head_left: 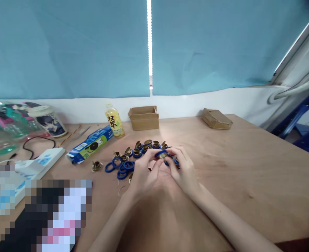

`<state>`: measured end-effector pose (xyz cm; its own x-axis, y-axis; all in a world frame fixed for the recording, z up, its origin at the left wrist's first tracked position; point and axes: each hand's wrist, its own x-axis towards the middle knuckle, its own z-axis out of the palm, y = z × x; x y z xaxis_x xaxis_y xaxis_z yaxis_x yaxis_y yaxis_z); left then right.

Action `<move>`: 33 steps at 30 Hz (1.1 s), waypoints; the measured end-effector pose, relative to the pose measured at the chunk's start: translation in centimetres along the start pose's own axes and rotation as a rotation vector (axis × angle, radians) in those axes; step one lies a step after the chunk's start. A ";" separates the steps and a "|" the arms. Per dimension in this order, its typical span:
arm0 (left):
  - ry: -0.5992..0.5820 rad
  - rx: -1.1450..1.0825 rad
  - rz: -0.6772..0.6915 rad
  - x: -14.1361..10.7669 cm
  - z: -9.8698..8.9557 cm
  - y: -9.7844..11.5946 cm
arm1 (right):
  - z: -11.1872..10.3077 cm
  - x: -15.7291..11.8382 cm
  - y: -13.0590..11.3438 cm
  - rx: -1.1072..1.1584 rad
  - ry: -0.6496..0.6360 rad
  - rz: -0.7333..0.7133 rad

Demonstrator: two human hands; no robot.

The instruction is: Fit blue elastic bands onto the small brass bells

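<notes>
"From the head view, what's between our hands?"
"Our left hand (pixel 145 167) and right hand (pixel 184 167) pinch a brass piece (pixel 162 156) with a blue ring (pixel 158 153); its seating is unclear."
"What's done?"
"Ringed pieces (pixel 137 153) beyond us seem finished; loose rings (pixel 122 177) and a bare piece (pixel 97 166) lie leftward."

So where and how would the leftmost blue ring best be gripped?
Probably pinch the near edge of the leftmost blue ring, coming from the near side: one finger through the open middle, thumb outside. It lies low on the table, near edge exposed; a brass piece sits to its left, other blue rings crowd its right.
</notes>
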<state>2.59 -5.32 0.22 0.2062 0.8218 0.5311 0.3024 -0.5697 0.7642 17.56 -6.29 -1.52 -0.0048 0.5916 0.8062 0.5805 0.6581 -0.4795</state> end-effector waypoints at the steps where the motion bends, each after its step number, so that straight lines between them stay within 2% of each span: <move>1: -0.006 0.004 0.002 0.0 0.0 -0.1 | 0.0 0.0 0.0 0.009 -0.007 0.007; 11: -0.066 0.034 -0.009 -0.3 -0.1 -0.4 | 0.2 -0.2 0.4 -0.014 -0.064 0.041; 19: -0.051 -0.053 -0.020 -0.3 0.0 0.1 | 0.3 -0.4 0.7 -0.036 -0.046 -0.017; 33: -0.047 -0.028 -0.013 -0.6 0.3 -0.2 | 0.1 -0.3 0.4 0.012 -0.063 0.016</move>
<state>2.68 -5.68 -0.36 0.2460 0.8279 0.5041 0.2790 -0.5585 0.7812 17.71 -6.14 -1.97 -0.0470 0.6303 0.7750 0.5710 0.6535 -0.4969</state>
